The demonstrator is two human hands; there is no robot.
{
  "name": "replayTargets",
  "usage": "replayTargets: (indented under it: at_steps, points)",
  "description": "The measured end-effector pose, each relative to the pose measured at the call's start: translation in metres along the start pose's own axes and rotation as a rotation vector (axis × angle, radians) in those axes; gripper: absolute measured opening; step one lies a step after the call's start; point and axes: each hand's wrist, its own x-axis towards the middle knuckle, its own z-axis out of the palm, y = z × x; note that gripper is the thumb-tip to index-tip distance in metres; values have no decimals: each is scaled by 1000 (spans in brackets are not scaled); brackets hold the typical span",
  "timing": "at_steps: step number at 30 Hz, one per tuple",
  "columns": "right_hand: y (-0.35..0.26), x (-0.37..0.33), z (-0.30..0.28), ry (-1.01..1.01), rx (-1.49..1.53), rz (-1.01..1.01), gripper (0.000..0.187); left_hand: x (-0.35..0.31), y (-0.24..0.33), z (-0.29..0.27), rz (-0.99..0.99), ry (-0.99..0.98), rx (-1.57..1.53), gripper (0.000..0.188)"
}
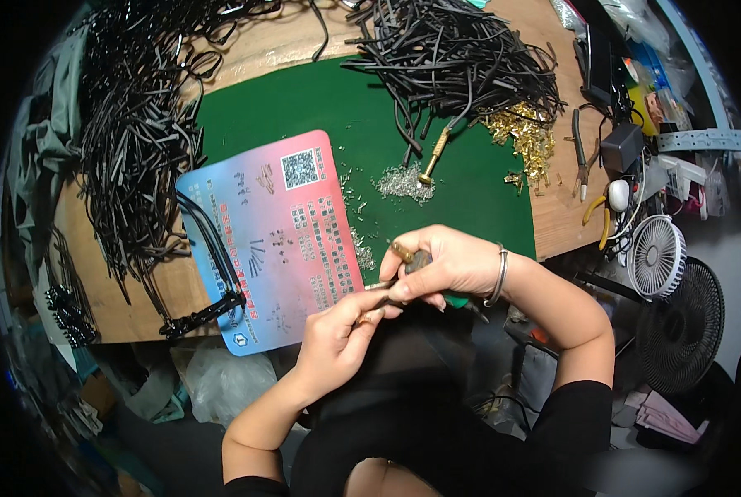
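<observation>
My left hand (pixel 336 341) is closed, thumb and fingers pinching a small slim piece too tiny to name. It meets my right hand (pixel 447 263) over the front edge of the green mat (pixel 470 195). The right hand is closed around a hand tool with a brass-coloured end (pixel 401 251); the fingers hide most of it, and its exact kind is unclear. A metal bangle (pixel 500 273) circles my right wrist. Beyond the hands, a brass-coloured rod tool (pixel 437 157) lies with its wide end at a pile of tiny silver pieces (pixel 401 185).
A pink-blue printed sheet (pixel 296 224) lies left of the hands, with small parts and black strips on it. Heaps of thin black strips (pixel 134 149) cover the left and back. Gold-coloured bits (pixel 524 137), pliers (pixel 582 157), yellow-handled pliers (pixel 598 219) and a white fan (pixel 657 255) are right.
</observation>
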Motion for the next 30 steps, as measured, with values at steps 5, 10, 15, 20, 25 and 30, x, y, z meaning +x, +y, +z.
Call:
replayTargets:
  at_steps: [5,10,15,20,25,30]
  points:
    - [8,-1,-3,-40,-21,3,21,4,1,-7,-24,-112,-6,27]
    - [12,-3,0,-13,-3,44,18,9,1,-11,29,-197,182,28]
    - [13,-2,3,-53,10,75,18,8,-1,-9,42,-194,52,28]
    - [12,2,0,20,-150,-22,36,6,1,-2,-4,-76,37,36]
    - [28,4,1,265,-647,-305,45,9,-3,-6,-4,-151,77,39]
    - [31,-20,-4,540,-904,-327,40,4,-18,-16,-63,128,71,33]
